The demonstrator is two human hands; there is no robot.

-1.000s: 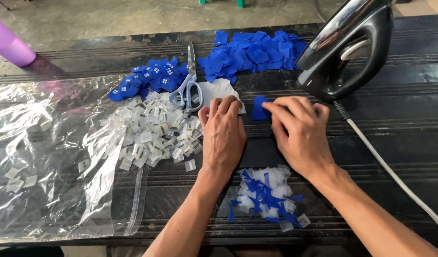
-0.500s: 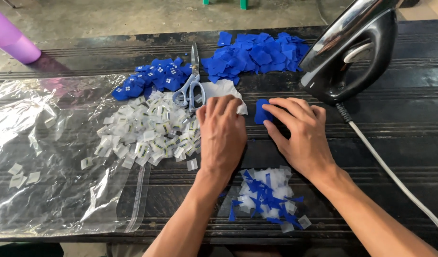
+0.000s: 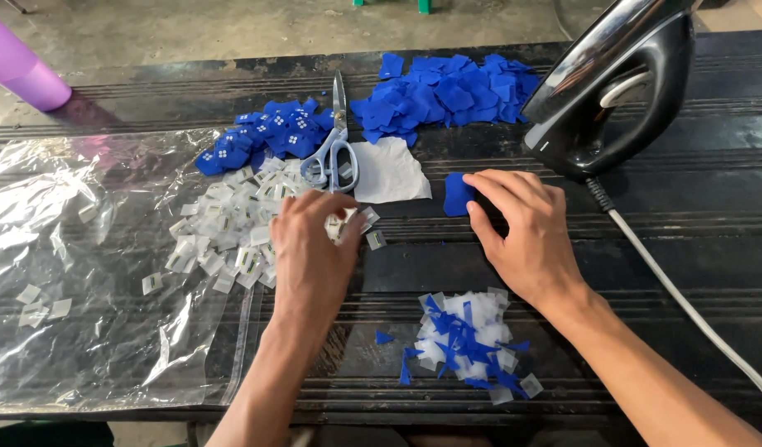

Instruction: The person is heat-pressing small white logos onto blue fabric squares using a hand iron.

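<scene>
my left hand [image 3: 314,248] lies palm down at the right edge of the pile of small white tags [image 3: 223,228], fingers curled together over a few of them; whether one is truly pinched i cannot tell, since the fingertips hide it. my right hand [image 3: 526,236] rests flat on the dark counter [image 3: 712,223] with its fingertips closed on a single blue fabric piece [image 3: 457,194], pinning it down just right of the white paper sheet [image 3: 389,170].

the tags look thin, light and slick, the sort that scatter at a nudge, so i judge a thumb-and-forefinger pinch at one edge is the way to lift one. the blue piece seems soft and limp; it will fold if lifted by a corner, so pressing it flat or pinching a side suits it better.

scissors [image 3: 335,149] lie between the blue pieces with white marks [image 3: 265,136] and the paper. a larger heap of plain blue pieces [image 3: 447,91] sits farther back, beside the black iron [image 3: 621,91], whose cord [image 3: 679,298] trails past my right wrist. a heap of blue and white scraps [image 3: 468,343] sits between my forearms, and a clear plastic bag [image 3: 83,281] spreads to the left.
</scene>
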